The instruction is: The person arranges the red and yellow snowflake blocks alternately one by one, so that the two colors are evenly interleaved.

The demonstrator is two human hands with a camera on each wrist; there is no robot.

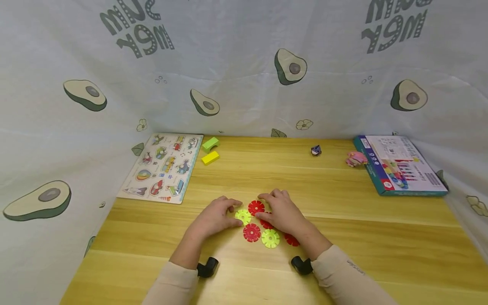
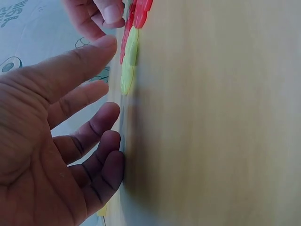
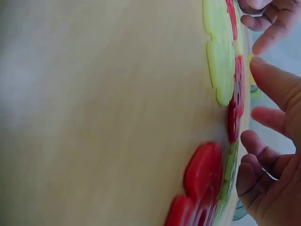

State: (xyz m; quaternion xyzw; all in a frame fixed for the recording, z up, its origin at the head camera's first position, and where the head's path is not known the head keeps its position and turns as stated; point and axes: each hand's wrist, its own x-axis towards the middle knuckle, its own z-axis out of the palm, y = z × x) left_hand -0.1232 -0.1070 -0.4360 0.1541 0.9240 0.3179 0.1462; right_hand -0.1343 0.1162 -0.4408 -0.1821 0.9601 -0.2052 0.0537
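Note:
Several flat, notched plastic discs lie grouped on the table between the two hands. My left hand (image 1: 215, 218) is at the left of the group, its thumb and index finger spread beside a yellow-green disc (image 1: 242, 217). My right hand (image 1: 283, 212) reaches over from the right, thumb tip and index finger around a red disc (image 1: 256, 208). Another red disc (image 1: 268, 224) is partly covered by that hand. Nearer the body lie a red disc (image 1: 252, 232) and a second yellow-green disc (image 1: 270, 238). Under the right wrist, one more red disc (image 1: 291, 240) is partly hidden.
A picture puzzle board (image 1: 160, 167) lies back left, with a green arched block (image 1: 210, 144) and a yellow block (image 1: 210, 158) beside it. Back right are a small dark figure (image 1: 316, 150), a pink toy (image 1: 356, 159) and a flat box (image 1: 402, 165). An avocado-print curtain (image 1: 244, 63) stands behind.

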